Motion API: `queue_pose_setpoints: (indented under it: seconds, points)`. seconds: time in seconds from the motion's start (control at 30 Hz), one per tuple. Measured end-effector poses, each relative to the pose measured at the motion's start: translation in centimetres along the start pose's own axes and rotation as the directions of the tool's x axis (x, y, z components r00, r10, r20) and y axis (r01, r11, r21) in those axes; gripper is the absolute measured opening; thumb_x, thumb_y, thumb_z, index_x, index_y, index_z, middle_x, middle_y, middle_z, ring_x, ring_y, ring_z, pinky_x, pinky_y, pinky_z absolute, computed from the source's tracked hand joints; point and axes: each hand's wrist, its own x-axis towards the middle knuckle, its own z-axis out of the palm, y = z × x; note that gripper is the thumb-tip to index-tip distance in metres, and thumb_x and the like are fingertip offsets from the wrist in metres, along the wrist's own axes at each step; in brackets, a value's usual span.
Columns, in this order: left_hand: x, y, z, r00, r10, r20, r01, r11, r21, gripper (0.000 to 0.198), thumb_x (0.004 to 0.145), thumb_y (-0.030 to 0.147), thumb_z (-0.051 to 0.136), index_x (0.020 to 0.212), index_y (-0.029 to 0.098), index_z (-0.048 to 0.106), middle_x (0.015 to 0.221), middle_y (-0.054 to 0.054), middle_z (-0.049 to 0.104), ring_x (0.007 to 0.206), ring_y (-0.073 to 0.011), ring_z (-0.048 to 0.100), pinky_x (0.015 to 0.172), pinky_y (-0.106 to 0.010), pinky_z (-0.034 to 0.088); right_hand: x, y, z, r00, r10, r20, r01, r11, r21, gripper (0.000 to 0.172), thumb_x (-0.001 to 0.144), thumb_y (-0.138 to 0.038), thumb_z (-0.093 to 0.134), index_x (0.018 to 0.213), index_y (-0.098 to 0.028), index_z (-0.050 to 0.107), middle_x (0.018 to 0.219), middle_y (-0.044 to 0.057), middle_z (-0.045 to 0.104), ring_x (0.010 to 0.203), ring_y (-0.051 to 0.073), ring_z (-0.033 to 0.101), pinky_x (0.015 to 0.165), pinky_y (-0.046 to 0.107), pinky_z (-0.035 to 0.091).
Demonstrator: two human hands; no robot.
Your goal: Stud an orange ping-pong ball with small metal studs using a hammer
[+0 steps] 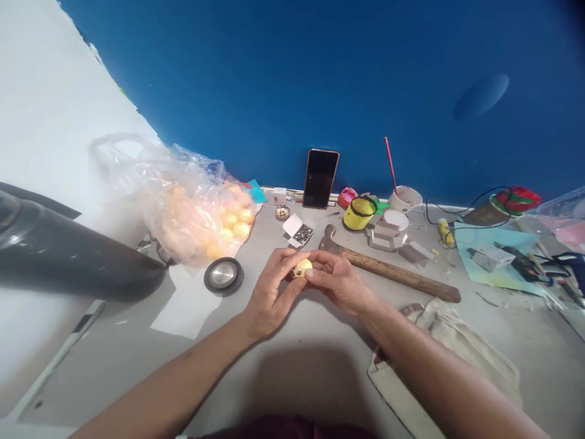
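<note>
Between the fingertips of both hands is a small yellow ball (pixel 303 266) with a dark, shiny metal bit on its near face. My left hand (pixel 274 292) pinches it from the left, and my right hand (pixel 340 283) grips its right side, thumb on the front. Just beyond the fingers stands an open little white box (pixel 301 233) full of small metal pieces, too small to name. A hammer (pixel 393 266) with a wooden handle lies to the right of my right hand. At the left, a clear plastic bag (pixel 183 201) holds several yellow-orange balls.
A round black-and-silver disc (pixel 223 275) lies left of my hands. A phone (pixel 321 178) leans on the blue wall. Behind the hammer stand a yellow cup (pixel 359 213) and a white cup (pixel 406 199). A beige cloth (pixel 457 347) lies under my right forearm. A dark tube (pixel 77 250) juts in from the left.
</note>
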Motion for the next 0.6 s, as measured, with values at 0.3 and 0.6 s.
queue_pose_setpoints:
  seconds: [0.3, 0.6]
  points:
    - [-0.13, -0.56, -0.08, 0.993, 0.119, -0.011, -0.115, 0.978, 0.172, 0.04, 0.103, 0.024, 0.049, 0.143, 0.023, 0.051, 0.121, -0.011, 0.054, 0.11, -0.0205, 0.06, 0.095, -0.036, 0.053, -0.04, 0.32, -0.13, 0.999, -0.023, 0.033, 0.023, 1.0, -0.003, 0.037, 0.076, -0.04, 0.087, 0.102, -0.015, 0.075, 0.088, 0.005, 0.074, 0.079, 0.016, 0.068, 0.08, 0.032, 0.056]
    - [0.08, -0.48, -0.51, 0.969, 0.246, 0.016, -0.24, 0.927, 0.289, 0.045, 0.103, 0.031, 0.051, 0.146, 0.021, 0.048, 0.117, -0.013, 0.06, 0.105, -0.0218, 0.063, 0.09, -0.036, 0.056, 0.07, 0.63, -0.13, 1.0, -0.014, 0.025, 0.013, 1.0, 0.011, 0.037, 0.073, -0.044, 0.088, 0.093, -0.014, 0.076, 0.079, 0.004, 0.072, 0.069, 0.014, 0.065, 0.069, 0.029, 0.056]
